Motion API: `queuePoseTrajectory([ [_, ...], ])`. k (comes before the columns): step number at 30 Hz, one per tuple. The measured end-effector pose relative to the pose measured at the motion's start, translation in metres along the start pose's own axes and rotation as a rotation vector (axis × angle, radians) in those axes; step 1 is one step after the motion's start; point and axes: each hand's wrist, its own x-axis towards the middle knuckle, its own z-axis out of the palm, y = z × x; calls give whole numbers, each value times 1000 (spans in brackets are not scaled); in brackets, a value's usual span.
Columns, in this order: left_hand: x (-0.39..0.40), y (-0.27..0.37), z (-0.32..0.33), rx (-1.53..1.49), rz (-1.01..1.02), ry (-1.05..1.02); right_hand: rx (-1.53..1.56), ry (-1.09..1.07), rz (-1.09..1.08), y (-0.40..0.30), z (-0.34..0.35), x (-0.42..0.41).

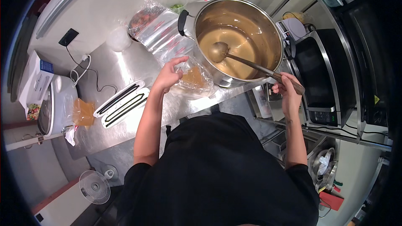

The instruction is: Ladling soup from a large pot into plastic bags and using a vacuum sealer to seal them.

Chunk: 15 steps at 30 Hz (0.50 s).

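My right hand (287, 89) grips the wooden-looking handle of a metal ladle (219, 52), whose bowl rests in the amber broth (241, 42) of a large stainless steel pot (238, 83). Beside the pot, a clear plastic bag (195, 78) with amber liquid in it lies on the steel table. Over the bag's edge is my left hand (171, 73), thumb and index finger spread; whether it touches the film is hard to tell. Flat empty plastic bags (168, 33) overlap a container of reddish food (144, 22) under plastic wrap.
An opened white bag sealer (122, 105) lies on the steel table (103, 141). Left of it stand a filled amber bag (84, 112) and a white cooker (59, 100). A small tub of chopped greens (176, 6) is by the wall. Right of the pot are a kitchen scale (292, 27) and a microwave (323, 75).
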Motion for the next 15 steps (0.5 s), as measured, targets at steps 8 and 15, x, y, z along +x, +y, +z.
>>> queuePoseTrajectory([
  [8, -1, 2, 2, 34, -17, 26, 325, 139, 178, 6, -3, 9],
  [15, -2, 2, 1, 17, -3, 37, 415, 190, 147, -8, -20, -10],
])
